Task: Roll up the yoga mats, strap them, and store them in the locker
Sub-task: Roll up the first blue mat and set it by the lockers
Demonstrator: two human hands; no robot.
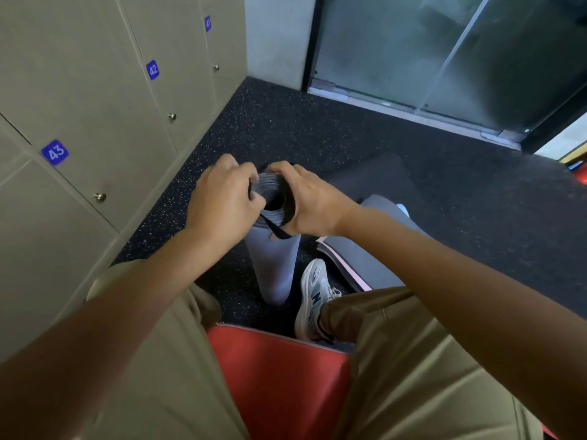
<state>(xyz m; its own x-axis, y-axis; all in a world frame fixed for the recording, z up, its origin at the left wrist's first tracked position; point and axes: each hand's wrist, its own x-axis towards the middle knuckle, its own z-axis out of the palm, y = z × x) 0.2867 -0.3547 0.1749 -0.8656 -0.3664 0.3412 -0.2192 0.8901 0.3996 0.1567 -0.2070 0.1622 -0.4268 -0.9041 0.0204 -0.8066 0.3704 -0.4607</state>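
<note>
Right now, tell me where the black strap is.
In the head view, centre frame: the black strap hangs off the top end of the upright rolled mat, between the left hand and right hand, lockers on the left.

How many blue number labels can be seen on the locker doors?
3. Label 43 is on the nearest door at left, label 42 on the next door, label 41 on the farthest. More may lie outside the view.

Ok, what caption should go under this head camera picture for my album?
Two hands, left hand and right hand, fasten a black strap around an upright rolled grey yoga mat beside numbered beige lockers.
</note>
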